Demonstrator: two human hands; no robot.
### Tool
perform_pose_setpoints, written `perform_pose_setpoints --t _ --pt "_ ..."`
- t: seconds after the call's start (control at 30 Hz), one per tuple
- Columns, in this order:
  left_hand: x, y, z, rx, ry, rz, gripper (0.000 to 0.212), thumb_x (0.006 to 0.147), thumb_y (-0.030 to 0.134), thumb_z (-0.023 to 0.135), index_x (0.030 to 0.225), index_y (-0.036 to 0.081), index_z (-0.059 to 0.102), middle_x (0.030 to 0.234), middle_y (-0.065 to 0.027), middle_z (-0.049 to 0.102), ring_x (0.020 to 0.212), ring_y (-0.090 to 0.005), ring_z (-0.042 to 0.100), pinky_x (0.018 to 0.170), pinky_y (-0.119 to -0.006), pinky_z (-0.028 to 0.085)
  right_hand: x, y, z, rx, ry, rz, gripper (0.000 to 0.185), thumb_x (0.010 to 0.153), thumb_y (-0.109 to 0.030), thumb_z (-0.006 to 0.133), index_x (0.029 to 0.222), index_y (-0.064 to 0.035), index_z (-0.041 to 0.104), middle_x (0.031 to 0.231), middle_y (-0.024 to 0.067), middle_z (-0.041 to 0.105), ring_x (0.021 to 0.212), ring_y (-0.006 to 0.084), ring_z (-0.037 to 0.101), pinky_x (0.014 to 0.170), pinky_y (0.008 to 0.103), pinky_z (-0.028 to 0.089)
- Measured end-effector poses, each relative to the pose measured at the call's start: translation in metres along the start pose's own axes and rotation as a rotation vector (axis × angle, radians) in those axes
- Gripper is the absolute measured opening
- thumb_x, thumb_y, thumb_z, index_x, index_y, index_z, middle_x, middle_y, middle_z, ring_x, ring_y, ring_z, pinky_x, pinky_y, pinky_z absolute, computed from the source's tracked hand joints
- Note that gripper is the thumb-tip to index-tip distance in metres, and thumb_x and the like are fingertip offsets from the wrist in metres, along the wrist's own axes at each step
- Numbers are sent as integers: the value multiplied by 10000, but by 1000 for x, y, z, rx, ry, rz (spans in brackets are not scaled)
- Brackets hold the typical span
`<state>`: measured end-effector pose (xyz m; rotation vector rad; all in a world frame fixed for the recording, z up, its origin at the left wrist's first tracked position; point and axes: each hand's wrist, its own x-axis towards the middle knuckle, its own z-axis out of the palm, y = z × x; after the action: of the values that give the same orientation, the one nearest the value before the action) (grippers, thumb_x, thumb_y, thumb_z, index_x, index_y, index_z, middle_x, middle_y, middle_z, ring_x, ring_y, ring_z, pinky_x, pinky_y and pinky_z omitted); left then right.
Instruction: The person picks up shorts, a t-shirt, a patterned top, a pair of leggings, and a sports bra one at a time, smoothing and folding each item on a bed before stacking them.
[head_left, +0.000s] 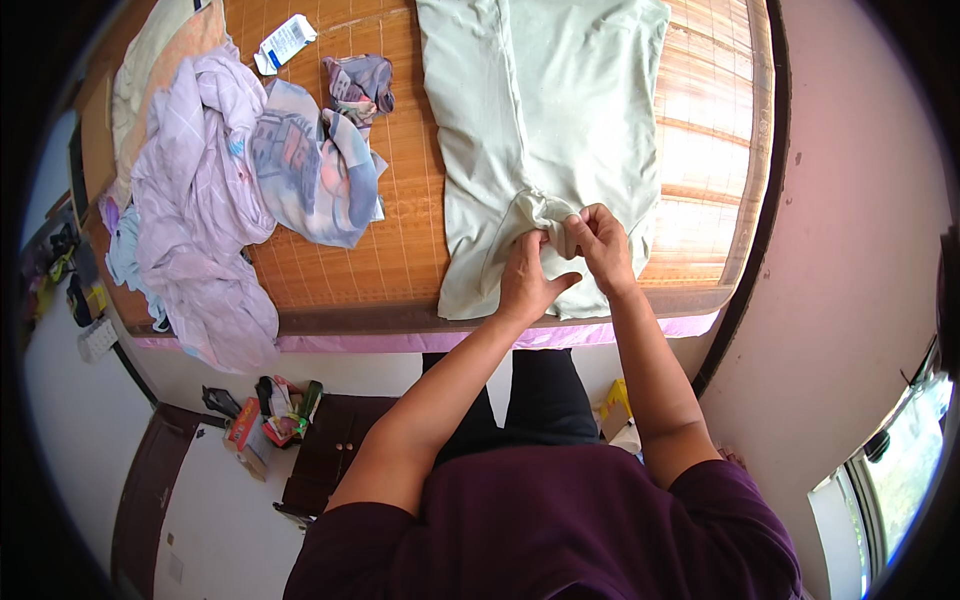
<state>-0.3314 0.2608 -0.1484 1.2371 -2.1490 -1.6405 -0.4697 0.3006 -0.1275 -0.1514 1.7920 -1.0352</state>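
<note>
A pale green cloth garment (577, 112) lies spread on a bamboo mat over a bed, with a long seam running down it and a bunched part near its lower end. My right hand (604, 244) pinches a fold of that bunched part between thumb and fingers. Beside it, my left hand (530, 281) rests at the left edge of the bunch, thumb spread away; its fingertips are partly tucked behind the cloth, so its hold is unclear.
Left of the garment lie a patterned grey-blue cloth (315, 165), a smaller patterned cloth (360, 86), a small white and blue box (285, 43) and a crumpled lilac bedcover (195, 172). A wall (847, 172) stands close on the right. Behind me is a dark cabinet (330, 450).
</note>
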Motion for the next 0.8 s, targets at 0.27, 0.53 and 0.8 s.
perform_pose_setpoints --t 0.27,0.53,0.8 --pt "7 -2 25 381 164 -157 344 653 167 758 898 95 527 909 -55 590 858 -285 533 706 -451 397 9 2 4 -495 73 -237 331 765 -78 680 1070 -52 552 841 59 576 727 161 596 634 316 493" --pt "2 4 22 437 126 -16 252 660 174 737 878 150 614 883 0 576 887 -243 519 748 -408 354 25 1 18 -948 251 -726 309 689 -97 685 984 -160 619 875 54 555 818 262 574 669 363 486" --pt "-2 -9 17 470 126 104 228 689 158 714 909 168 653 840 4 569 864 -221 515 758 -389 341 35 -5 0 -636 384 -672 81 797 -85 619 867 -124 612 808 73 570 734 292 590 610 381 484"
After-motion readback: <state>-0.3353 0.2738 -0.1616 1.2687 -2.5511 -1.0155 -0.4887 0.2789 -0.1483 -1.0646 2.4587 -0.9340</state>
